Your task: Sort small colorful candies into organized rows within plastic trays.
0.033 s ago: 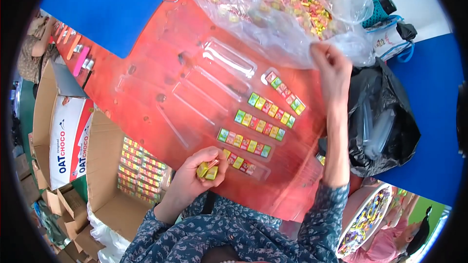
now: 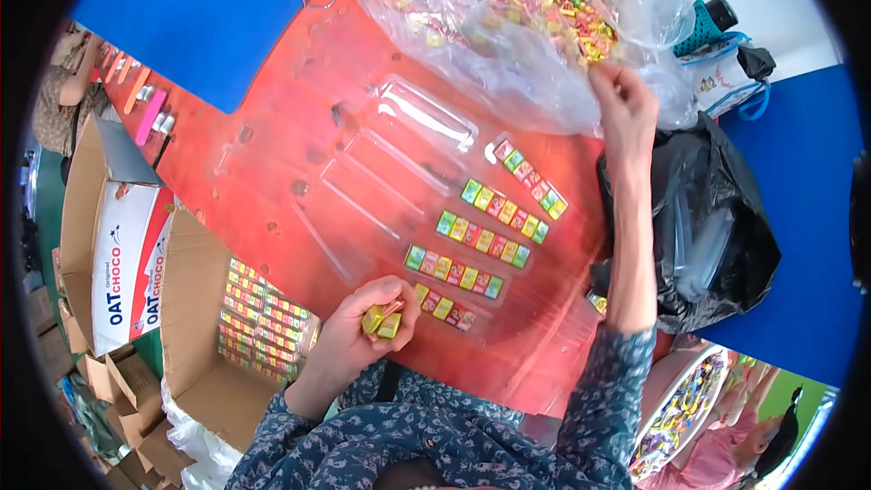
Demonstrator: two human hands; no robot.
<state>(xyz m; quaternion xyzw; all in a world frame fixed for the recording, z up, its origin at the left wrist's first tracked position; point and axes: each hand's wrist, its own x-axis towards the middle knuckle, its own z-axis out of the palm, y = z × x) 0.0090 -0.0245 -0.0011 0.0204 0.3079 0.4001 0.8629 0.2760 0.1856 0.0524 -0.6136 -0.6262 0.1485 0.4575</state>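
My left hand (image 2: 358, 316) is closed around a few small yellow and red wrapped candies (image 2: 381, 321). It hovers at the near end of a clear plastic tray (image 2: 485, 319), whose candy row (image 2: 445, 308) it partly covers. Further off lie several more candy rows, such as the farthest one (image 2: 532, 179), each in a clear narrow tray. My right hand (image 2: 628, 109) reaches to the near edge of a big transparent bag (image 2: 508, 82) heaped with loose candies (image 2: 567, 0). Its fingers are curled together by the candies; what they grip, if anything, is hidden.
Empty clear trays (image 2: 426, 113) lie on the red table (image 2: 272, 163). At left stands an open cardboard box (image 2: 195, 308) with packed candy rows inside. A black plastic bag (image 2: 717, 218) sits at right, above a tub of wrapped sweets (image 2: 680, 408). Another person (image 2: 717, 454) is at lower right.
My right hand has shifted slightly up, closer to the loose candies in the bag. My left hand still holds its candies in nearly the same place.
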